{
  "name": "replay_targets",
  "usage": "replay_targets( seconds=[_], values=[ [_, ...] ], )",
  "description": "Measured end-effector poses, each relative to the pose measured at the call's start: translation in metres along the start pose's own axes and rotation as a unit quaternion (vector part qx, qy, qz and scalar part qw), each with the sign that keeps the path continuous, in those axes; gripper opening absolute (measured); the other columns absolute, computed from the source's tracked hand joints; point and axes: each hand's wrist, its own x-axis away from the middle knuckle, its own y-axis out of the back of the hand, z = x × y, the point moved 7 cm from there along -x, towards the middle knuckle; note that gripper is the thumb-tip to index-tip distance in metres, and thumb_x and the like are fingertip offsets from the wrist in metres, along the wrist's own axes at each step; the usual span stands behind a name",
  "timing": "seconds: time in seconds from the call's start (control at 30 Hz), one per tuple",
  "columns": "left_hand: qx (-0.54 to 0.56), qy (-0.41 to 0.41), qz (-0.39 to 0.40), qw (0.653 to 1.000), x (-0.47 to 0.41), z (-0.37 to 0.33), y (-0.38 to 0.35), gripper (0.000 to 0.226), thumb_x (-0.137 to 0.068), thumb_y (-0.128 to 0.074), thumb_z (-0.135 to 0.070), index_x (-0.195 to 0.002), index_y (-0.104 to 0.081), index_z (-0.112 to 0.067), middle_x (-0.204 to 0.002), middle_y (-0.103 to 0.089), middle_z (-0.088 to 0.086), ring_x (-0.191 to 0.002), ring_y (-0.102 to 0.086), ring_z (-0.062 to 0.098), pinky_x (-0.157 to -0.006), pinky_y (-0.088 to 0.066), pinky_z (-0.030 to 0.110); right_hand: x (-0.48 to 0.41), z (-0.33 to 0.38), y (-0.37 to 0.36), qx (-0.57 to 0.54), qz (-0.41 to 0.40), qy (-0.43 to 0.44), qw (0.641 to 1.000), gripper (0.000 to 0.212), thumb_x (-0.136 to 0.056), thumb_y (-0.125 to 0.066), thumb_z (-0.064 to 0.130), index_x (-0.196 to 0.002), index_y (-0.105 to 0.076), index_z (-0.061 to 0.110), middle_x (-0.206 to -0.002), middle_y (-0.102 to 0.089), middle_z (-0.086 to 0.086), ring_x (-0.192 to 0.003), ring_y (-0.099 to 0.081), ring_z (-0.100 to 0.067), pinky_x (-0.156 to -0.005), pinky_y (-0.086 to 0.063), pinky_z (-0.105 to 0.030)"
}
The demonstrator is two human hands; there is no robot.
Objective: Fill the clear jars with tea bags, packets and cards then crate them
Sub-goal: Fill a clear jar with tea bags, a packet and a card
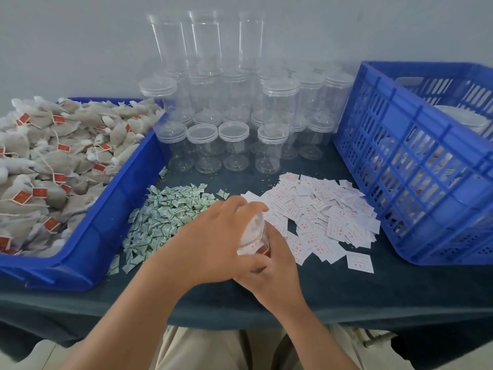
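The jar [253,237] stands near the front edge of the worktop [346,289], about midway along it, with pale contents and a bit of red showing through its wall. The left hand [218,236] is cupped over its top, fingers curled round the rim (probably turning a lid, though the lid itself is hidden). The right hand [274,265] wraps the body from the near side and steadies it.

The likely trouble is a lid seated crooked over a tag or string, which would leave the jar unsealed. A hard twist could also slide the base across the cloth into the packets [165,217] just to its left, or into the cards [325,217] touching it on the right, and scatter either heap.

The tea bags [48,161] fill the blue tray [112,209] along the left edge. The empty jars [229,140] crowd the back, some stacked and easy to topple. The crate [416,161] takes the right edge, its wall high, so the jar must lift over the cards to get in. Bare cloth lies only along the front strip, right of the hands.
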Motion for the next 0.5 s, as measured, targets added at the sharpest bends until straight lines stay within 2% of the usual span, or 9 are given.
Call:
replay_targets(
  seconds=[0.1,0.2,0.3,0.37,0.4,0.47,0.5],
  values=[
    [-0.059,0.017,-0.015,0.998,0.003,-0.008,-0.001,0.084,-0.079,-0.06,-0.075,-0.149,-0.019,-0.054,-0.143,-0.034,-0.013,-0.131,-0.042,0.016,-0.105,-0.049,0.039,-0.001,0.002,-0.002,-0.034,0.013,0.012,0.999,0.065,-0.075,-0.092,0.038,-0.131,-0.061,0.027,-0.112,-0.073,0.007,-0.1,-0.07,-0.018,-0.08,-0.055,-0.025],
    [-0.064,0.026,-0.031,0.997,0.004,-0.015,-0.004,0.079,-0.077,-0.052,-0.08,-0.143,-0.021,-0.051,-0.141,-0.036,-0.009,-0.126,-0.041,0.019,-0.102,-0.048,0.037,-0.001,0.003,-0.001,-0.072,0.006,0.021,0.997,0.054,-0.076,-0.091,0.026,-0.122,-0.064,0.034,-0.101,-0.074,0.01,-0.089,-0.07,-0.008,-0.073,-0.053,-0.018],
    [-0.058,0.055,-0.092,0.993,0.002,-0.023,-0.008,0.075,-0.08,-0.037,-0.087,-0.144,-0.035,-0.048,-0.139,-0.041,-0.009,-0.126,-0.042,0.018,-0.103,-0.042,0.034,-0.003,0.009,-0.001,-0.058,0.005,0.024,0.998,0.069,-0.072,-0.093,0.032,-0.126,-0.054,0.051,-0.112,-0.072,0.018,-0.099,-0.073,-0.008,-0.075,-0.054,-0.015],
    [-0.052,0.057,-0.119,0.99,0.0,-0.028,-0.011,0.074,-0.082,-0.035,-0.087,-0.143,-0.046,-0.046,-0.138,-0.047,-0.008,-0.126,-0.045,0.019,-0.105,-0.042,0.034,-0.005,0.011,0.001,-0.067,0.004,0.035,0.997,0.073,-0.072,-0.091,0.033,-0.125,-0.047,0.06,-0.118,-0.069,0.024,-0.106,-0.072,-0.004,-0.08,-0.055,-0.013],
    [-0.043,0.049,-0.125,0.99,-0.002,-0.029,-0.012,0.072,-0.082,-0.036,-0.087,-0.141,-0.05,-0.046,-0.137,-0.049,-0.009,-0.125,-0.047,0.018,-0.103,-0.041,0.033,-0.006,0.009,0.002,-0.081,0.007,0.029,0.996,0.073,-0.073,-0.091,0.032,-0.126,-0.048,0.057,-0.119,-0.069,0.021,-0.107,-0.072,-0.006,-0.082,-0.058,-0.019],
    [-0.016,0.032,-0.12,0.992,-0.005,-0.027,-0.011,0.068,-0.082,-0.037,-0.088,-0.134,-0.054,-0.048,-0.134,-0.049,-0.013,-0.121,-0.046,0.014,-0.099,-0.039,0.028,-0.007,0.005,0.004,-0.086,0.017,0.006,0.996,0.071,-0.073,-0.09,0.032,-0.128,-0.05,0.05,-0.118,-0.07,0.011,-0.107,-0.073,-0.018,-0.082,-0.063,-0.039],
    [-0.007,0.018,-0.111,0.994,-0.006,-0.027,-0.01,0.065,-0.082,-0.037,-0.088,-0.13,-0.056,-0.05,-0.131,-0.049,-0.017,-0.119,-0.045,0.01,-0.099,-0.039,0.026,-0.007,0.004,0.005,-0.094,0.025,0.005,0.995,0.069,-0.073,-0.089,0.031,-0.129,-0.051,0.047,-0.116,-0.071,0.008,-0.106,-0.073,-0.021,-0.081,-0.063,-0.043]
  ],
)
